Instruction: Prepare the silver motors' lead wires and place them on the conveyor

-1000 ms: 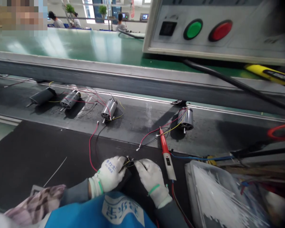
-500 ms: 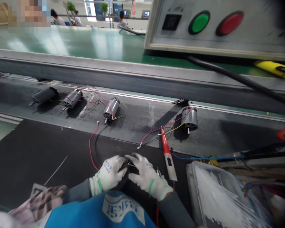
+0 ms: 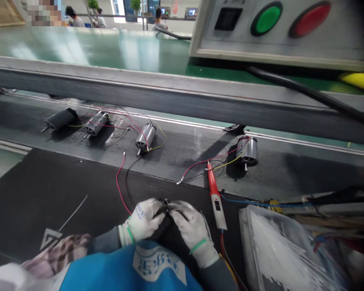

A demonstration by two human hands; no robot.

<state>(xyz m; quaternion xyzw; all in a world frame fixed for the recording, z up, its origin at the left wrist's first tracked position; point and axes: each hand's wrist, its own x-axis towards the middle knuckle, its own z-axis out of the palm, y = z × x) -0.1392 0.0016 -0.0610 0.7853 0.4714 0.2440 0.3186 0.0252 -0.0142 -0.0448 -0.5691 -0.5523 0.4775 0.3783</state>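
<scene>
My left hand [image 3: 144,220] and my right hand [image 3: 192,230], both in white gloves with green bands, pinch a small dark wired part [image 3: 165,204] between their fingertips. Most of that part is hidden by the fingers, so I cannot tell what it is. A red wire [image 3: 119,186] and a black wire [image 3: 128,184] curve away from my left hand across the black mat [image 3: 33,194]. Beyond the hands, several wired electric motors, including a silver one [image 3: 145,136] and a black one [image 3: 60,119], lie on a grey belt [image 3: 182,165].
A red-tipped test probe [image 3: 216,206] lies right of my right hand. A plastic tray of white cable ties [image 3: 276,250] stands at the lower right. Behind a metal rail [image 3: 139,87] stands a control box [image 3: 279,24] with green and red buttons. People [image 3: 159,20] work far back.
My fingers have closed in around the dark part, and my right hand has turned inward. The whole scene has shifted slightly up and left in the view as my head moved.
</scene>
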